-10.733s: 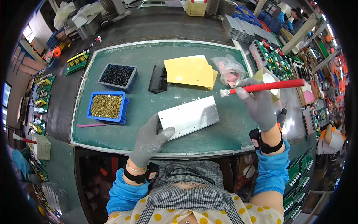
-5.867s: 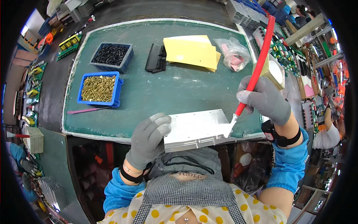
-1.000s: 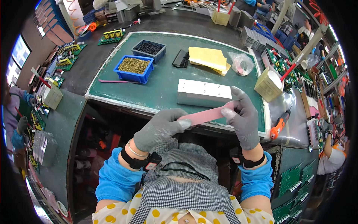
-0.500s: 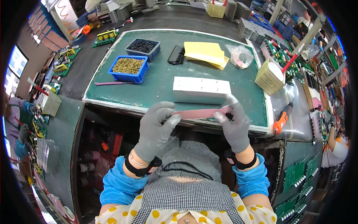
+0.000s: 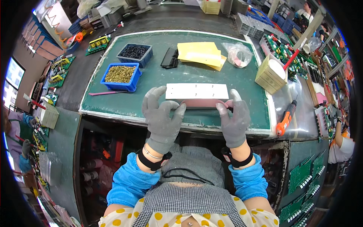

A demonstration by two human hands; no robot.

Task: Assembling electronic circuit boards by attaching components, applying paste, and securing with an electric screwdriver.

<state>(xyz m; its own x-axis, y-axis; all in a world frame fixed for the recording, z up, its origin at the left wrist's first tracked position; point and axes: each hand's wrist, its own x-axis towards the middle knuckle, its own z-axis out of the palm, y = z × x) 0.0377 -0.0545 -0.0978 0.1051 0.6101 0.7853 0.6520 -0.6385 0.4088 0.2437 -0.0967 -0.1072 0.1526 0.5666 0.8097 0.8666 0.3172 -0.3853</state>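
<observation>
Both my hands wear grey gloves and hold a long thin pink strip level between them, just above the near part of the green mat. My left hand pinches the strip's left end. Its right end is pinched by my right hand. A white rectangular metal plate lies flat on the mat right behind the strip.
On the mat stand two blue bins, one with brass parts and one with black parts, a black block, yellow sheets, a plastic bag. A tan box with a red-handled brush and an orange tool sit right. Circuit boards lie around.
Earlier my right hand brushed the plate with the red-handled brush. Since a second ago the pink strip, held in both hands, has come level in front of the plate.
</observation>
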